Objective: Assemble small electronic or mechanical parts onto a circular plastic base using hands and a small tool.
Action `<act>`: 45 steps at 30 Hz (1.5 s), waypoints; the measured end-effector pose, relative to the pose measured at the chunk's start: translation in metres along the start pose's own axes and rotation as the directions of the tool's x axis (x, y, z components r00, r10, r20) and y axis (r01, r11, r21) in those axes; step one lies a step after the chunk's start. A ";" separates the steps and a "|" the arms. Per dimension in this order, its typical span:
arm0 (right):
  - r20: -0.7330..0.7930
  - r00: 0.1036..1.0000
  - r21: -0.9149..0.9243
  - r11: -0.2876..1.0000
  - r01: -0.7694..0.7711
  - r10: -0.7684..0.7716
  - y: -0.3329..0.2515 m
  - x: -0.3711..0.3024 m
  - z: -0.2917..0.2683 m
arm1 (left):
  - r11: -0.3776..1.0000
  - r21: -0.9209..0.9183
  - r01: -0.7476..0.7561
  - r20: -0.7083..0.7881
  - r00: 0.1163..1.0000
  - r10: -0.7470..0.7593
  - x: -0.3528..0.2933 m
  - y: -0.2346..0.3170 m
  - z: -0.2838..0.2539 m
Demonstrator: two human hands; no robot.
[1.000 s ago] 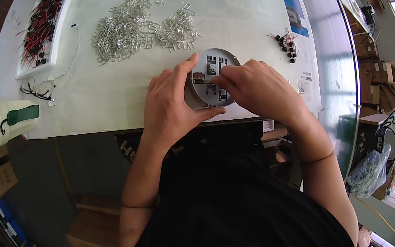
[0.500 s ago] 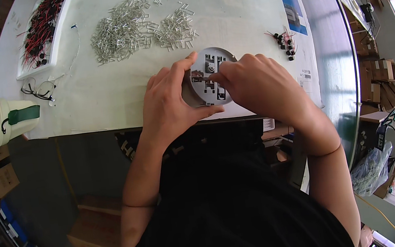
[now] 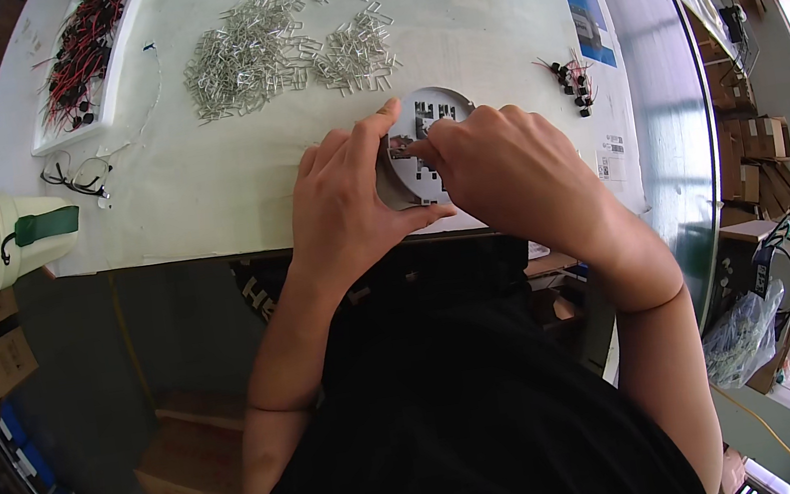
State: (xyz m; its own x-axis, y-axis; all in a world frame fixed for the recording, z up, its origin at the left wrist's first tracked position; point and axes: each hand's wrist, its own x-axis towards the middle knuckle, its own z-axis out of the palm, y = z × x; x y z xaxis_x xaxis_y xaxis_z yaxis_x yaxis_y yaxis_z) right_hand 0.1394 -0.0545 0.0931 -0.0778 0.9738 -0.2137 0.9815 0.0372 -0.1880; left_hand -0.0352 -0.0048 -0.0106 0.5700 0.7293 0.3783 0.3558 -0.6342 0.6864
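Note:
A round, shallow light-grey housing (image 3: 408,176) with several dark rectangular cut-outs sits at the near edge of the table. My left hand (image 3: 339,192) grips its left rim, thumb at the near side and forefinger at the far side. From the right, my right hand (image 3: 520,164) reaches over the housing, its fingers curled and the fingertips pressed together near a small brownish part in the middle. What those fingertips hold, if anything, is hidden. Beyond the hands lie a large pile of U-shaped metal clips (image 3: 247,57) and a smaller pile (image 3: 356,52).
At the far left stands a white tray (image 3: 115,79) of black round parts with red wires. Glasses (image 3: 84,177) and a cream container with a green band (image 3: 25,238) are near the left edge. A few black wired parts (image 3: 576,85) lie to the right.
My right hand has shifted slightly left over the housing, covering more of its cut-outs. My left hand and the housing have barely moved in view.

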 end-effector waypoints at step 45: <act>-0.388 0.853 0.901 -0.052 0.431 0.348 0.000 -0.052 0.034 | 0.514 -0.825 0.236 0.196 0.972 -0.133 0.002 -0.009 -0.039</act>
State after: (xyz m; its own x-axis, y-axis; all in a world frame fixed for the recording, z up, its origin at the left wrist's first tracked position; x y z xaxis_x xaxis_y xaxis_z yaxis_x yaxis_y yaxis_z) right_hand 0.1374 -0.1128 0.0712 0.3436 0.9308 0.1246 -0.2420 0.2160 -0.9459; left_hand -0.0661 0.0128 0.0080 0.6516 0.7426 0.1549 -0.2935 0.0584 0.9542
